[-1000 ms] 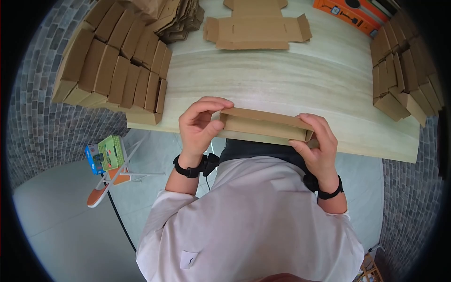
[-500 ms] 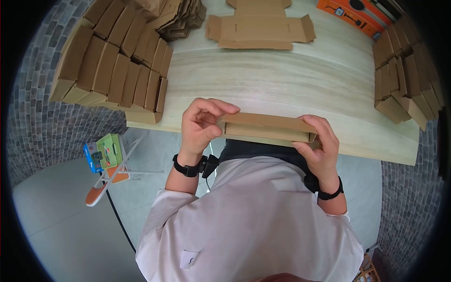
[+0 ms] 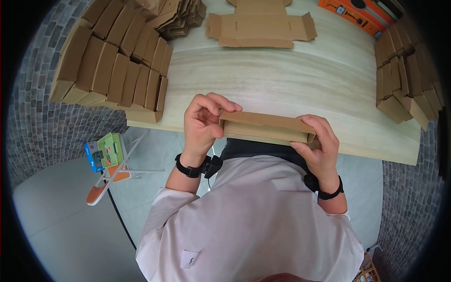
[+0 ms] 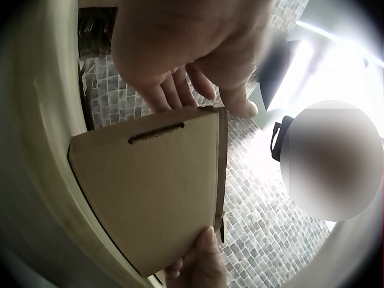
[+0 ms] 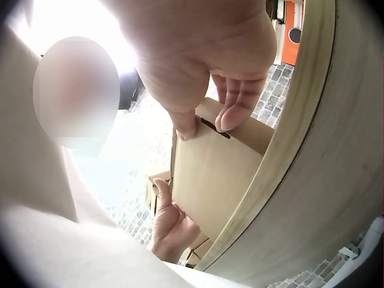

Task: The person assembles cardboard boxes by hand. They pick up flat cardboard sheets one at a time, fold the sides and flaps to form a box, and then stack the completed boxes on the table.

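A long, narrow brown cardboard box point(image 3: 265, 121) is held at the table's front edge, its open side facing the person. On its right end, my right hand point(image 3: 320, 138) grips it, fingers over the top and thumb at the lower front corner. My left hand point(image 3: 205, 120) has its bent fingertips at the top left corner and its thumb by the front of that end. In the left wrist view a slot shows near the box's point(image 4: 153, 186) edge. In the right wrist view the right fingertips lie beside a similar slot in the box point(image 5: 213, 171).
Stacked folded boxes point(image 3: 110, 66) stand on the left, and more boxes point(image 3: 404, 80) on the right. A flat unfolded carton point(image 3: 263, 29) lies at the back, near a pile of flat cardboard point(image 3: 181, 19). An orange box point(image 3: 354, 14) is at the back right. A stool point(image 3: 117, 174) stands left.
The box's top panel tipped toward the person, so less of the inside shows. My left hand has shifted slightly right along the box's end; the right hand has kept its grip.
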`<move>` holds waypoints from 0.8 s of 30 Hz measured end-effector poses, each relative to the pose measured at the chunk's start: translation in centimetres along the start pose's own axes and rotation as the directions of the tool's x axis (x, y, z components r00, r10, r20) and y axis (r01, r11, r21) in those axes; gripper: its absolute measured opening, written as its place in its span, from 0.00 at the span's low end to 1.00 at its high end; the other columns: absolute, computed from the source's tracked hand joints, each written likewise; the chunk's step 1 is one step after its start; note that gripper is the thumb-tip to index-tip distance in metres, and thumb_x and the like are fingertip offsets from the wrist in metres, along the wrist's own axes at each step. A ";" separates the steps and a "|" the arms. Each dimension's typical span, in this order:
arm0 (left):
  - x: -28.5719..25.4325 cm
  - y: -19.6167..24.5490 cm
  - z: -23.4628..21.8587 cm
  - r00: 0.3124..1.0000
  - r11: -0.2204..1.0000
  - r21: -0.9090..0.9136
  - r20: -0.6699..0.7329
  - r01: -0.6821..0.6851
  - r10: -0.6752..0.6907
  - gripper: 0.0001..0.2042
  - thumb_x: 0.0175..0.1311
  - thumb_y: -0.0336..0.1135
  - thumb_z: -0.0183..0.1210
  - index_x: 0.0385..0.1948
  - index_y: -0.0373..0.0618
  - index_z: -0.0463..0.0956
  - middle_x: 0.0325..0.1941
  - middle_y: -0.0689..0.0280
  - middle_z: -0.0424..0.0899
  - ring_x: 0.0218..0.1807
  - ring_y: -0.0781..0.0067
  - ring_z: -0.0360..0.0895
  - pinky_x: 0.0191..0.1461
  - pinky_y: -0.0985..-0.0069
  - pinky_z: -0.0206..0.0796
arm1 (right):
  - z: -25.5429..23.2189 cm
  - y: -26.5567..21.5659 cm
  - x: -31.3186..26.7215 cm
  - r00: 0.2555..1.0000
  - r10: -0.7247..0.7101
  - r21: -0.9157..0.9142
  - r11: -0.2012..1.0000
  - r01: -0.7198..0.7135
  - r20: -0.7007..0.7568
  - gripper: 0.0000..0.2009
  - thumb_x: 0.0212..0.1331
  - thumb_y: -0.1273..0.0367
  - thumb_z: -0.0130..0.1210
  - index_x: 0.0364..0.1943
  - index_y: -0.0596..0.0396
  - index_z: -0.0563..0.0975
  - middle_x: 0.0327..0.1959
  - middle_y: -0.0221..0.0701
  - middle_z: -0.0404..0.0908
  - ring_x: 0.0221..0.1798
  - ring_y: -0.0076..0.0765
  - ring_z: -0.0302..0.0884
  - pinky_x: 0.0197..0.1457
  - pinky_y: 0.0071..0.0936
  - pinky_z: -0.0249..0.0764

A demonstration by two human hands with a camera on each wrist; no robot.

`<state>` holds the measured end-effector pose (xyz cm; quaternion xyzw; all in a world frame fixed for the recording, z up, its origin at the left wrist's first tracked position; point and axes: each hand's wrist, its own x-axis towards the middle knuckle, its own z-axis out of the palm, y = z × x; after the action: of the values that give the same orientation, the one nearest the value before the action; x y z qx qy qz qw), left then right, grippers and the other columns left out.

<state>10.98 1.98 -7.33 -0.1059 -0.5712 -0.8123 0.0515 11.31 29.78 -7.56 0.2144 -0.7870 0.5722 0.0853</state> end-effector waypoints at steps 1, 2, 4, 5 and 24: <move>0.0 0.0 0.1 1.000 1.000 -0.003 -0.008 -0.013 0.013 0.28 0.49 0.53 0.75 0.38 0.47 0.68 0.42 0.61 0.80 0.48 0.61 0.82 0.54 0.65 0.75 | 0.0 0.0 0.0 1.000 -0.004 -0.005 1.000 0.004 -0.002 0.26 0.46 0.74 0.73 0.54 0.54 0.80 0.51 0.38 0.80 0.40 0.28 0.80 0.29 0.20 0.77; 0.0 0.0 0.3 1.000 1.000 -0.002 -0.009 -0.013 0.013 0.28 0.49 0.53 0.75 0.38 0.47 0.68 0.42 0.61 0.80 0.48 0.61 0.82 0.54 0.65 0.75 | 0.0 0.0 0.0 1.000 -0.004 -0.004 1.000 0.004 -0.002 0.26 0.46 0.74 0.73 0.54 0.54 0.80 0.51 0.38 0.80 0.40 0.28 0.80 0.29 0.20 0.77; 0.0 0.0 0.5 0.999 1.000 0.014 -0.044 -0.012 0.013 0.26 0.51 0.52 0.74 0.39 0.46 0.69 0.42 0.62 0.79 0.48 0.62 0.82 0.54 0.67 0.75 | 0.0 -0.1 0.1 1.000 0.002 -0.002 1.000 -0.002 -0.010 0.26 0.46 0.74 0.73 0.54 0.54 0.80 0.50 0.38 0.80 0.39 0.28 0.79 0.29 0.20 0.77; 0.1 0.1 0.7 0.999 1.000 0.015 -0.044 -0.012 0.012 0.26 0.51 0.52 0.74 0.39 0.46 0.69 0.42 0.62 0.79 0.48 0.62 0.82 0.54 0.67 0.75 | 0.0 -0.1 0.1 1.000 0.002 -0.001 1.000 -0.002 -0.011 0.26 0.46 0.74 0.73 0.54 0.54 0.80 0.50 0.38 0.80 0.39 0.28 0.79 0.29 0.20 0.77; 0.0 0.0 -0.5 0.997 0.998 0.033 0.070 -0.047 0.045 0.20 0.57 0.48 0.71 0.40 0.39 0.81 0.44 0.57 0.84 0.51 0.56 0.83 0.57 0.61 0.75 | 0.0 -0.1 0.1 1.000 -0.007 0.001 1.000 0.007 0.004 0.26 0.46 0.75 0.73 0.54 0.54 0.80 0.51 0.38 0.80 0.38 0.27 0.79 0.28 0.20 0.77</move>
<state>10.96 1.51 -7.50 -0.1462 -0.5842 -0.7967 0.0521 11.27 29.73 -7.47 0.2182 -0.7862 0.5717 0.0856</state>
